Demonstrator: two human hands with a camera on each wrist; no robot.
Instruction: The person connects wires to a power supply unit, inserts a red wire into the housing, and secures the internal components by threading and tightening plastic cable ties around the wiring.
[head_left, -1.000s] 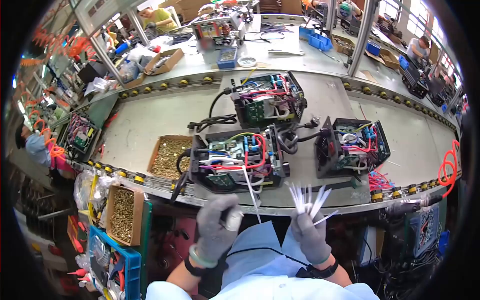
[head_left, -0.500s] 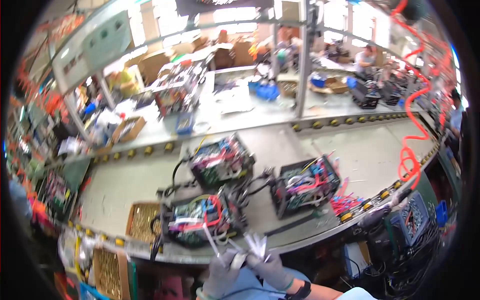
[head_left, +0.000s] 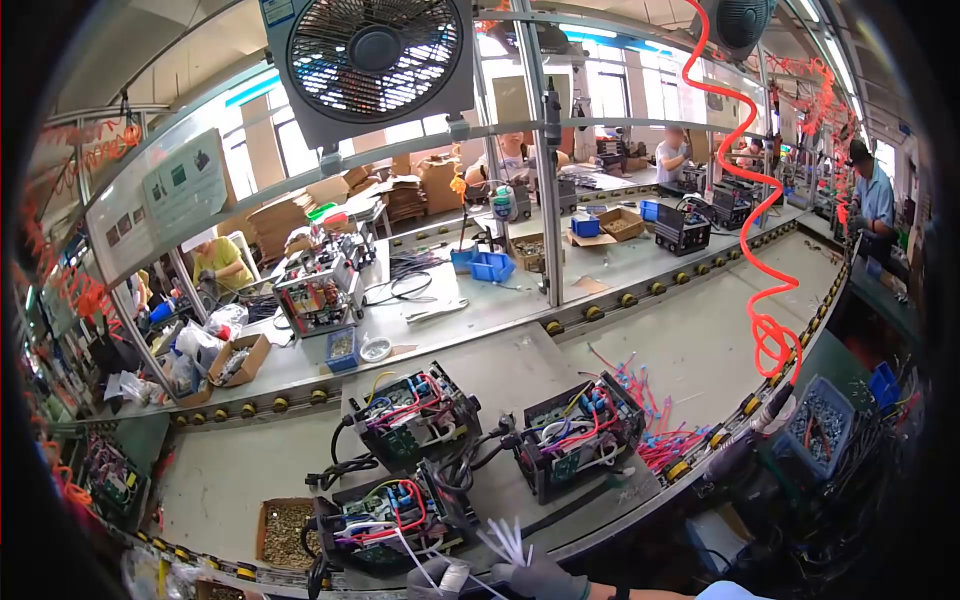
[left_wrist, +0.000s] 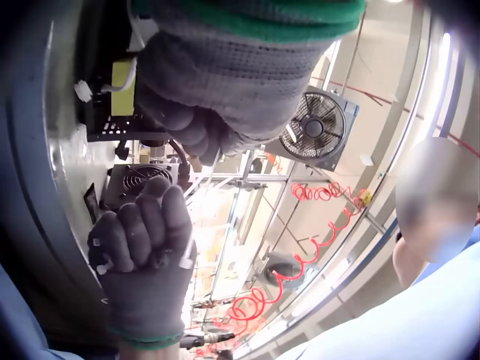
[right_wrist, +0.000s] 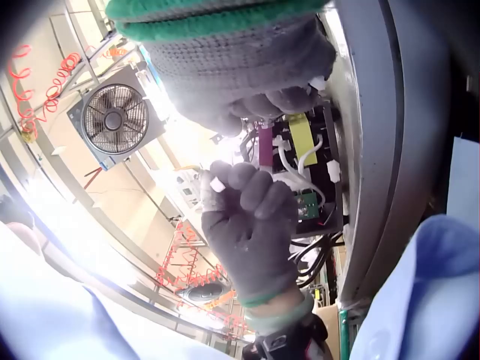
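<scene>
At the bottom of the head view, my gloved right hand (head_left: pixel 545 578) grips a fan of white cable ties (head_left: pixel 508 545). To its left is my gloved left hand (head_left: pixel 440 578), with white wrapping on a finger; its curled fingers pinch a thin white tie, whose tip shows in the left wrist view. Another white tie (head_left: pixel 413 558) slants from the nearest open electronics unit (head_left: pixel 385 525) down to the left hand. The right wrist view shows the left hand (right_wrist: pixel 251 232) with fingers curled; in the left wrist view the right hand (left_wrist: pixel 146 262) is closed, tie ends poking out.
Two more open units (head_left: pixel 415 415) (head_left: pixel 580 435) stand behind and to the right. A box of brass-coloured screws (head_left: pixel 285 530) is at the left, pink and blue wires (head_left: pixel 675 445) at the right. A red coiled hose (head_left: pixel 770 290) hangs at the right; a fan (head_left: pixel 375 50) is overhead.
The head view has tilted up and turned right, so the units and hands sit lower in it. My hands, apart at first, have come closer together.
</scene>
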